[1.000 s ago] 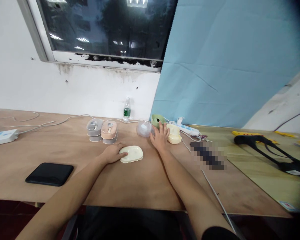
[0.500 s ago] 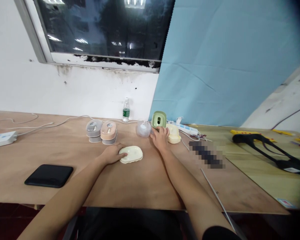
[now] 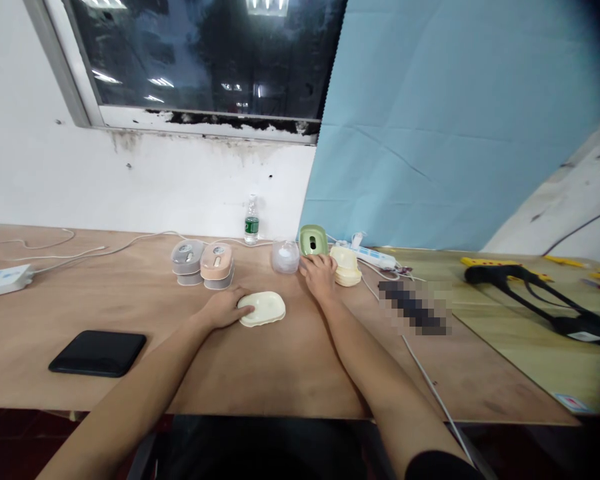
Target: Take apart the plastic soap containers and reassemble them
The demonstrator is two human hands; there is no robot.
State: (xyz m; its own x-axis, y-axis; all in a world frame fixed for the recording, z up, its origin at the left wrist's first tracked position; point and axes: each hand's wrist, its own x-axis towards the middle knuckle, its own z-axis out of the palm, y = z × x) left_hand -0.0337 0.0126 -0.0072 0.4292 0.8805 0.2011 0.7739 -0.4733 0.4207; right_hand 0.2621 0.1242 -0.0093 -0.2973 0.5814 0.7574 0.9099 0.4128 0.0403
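Note:
A cream oval plastic piece [image 3: 263, 309], shaped like a shallow lid, lies flat on the table before me. My left hand [image 3: 225, 309] grips its left end, the thumb resting on the top. Farther back, my right hand [image 3: 320, 273] has its curled fingers at the lower edge of a green rounded lid [image 3: 313, 239] with a dark slot in its middle. The lid leans up with its top toward me; the fingertips are partly hidden. Clear plastic cups or covers [image 3: 285, 257] stand just left of that hand. Touching distance to its right is a stack of cream pieces [image 3: 347, 268].
Grey lidded boxes [image 3: 187, 259] and peach ones [image 3: 217, 263] stand stacked at the left. Behind are a water bottle [image 3: 251, 221] and a power strip [image 3: 375, 257] with cables. A black flat case [image 3: 98, 353] lies front left; a black strap-like frame [image 3: 540, 303] lies right.
The green lid has shifted slightly left and down with my right hand at its edge. My left hand and the cream piece stay in place.

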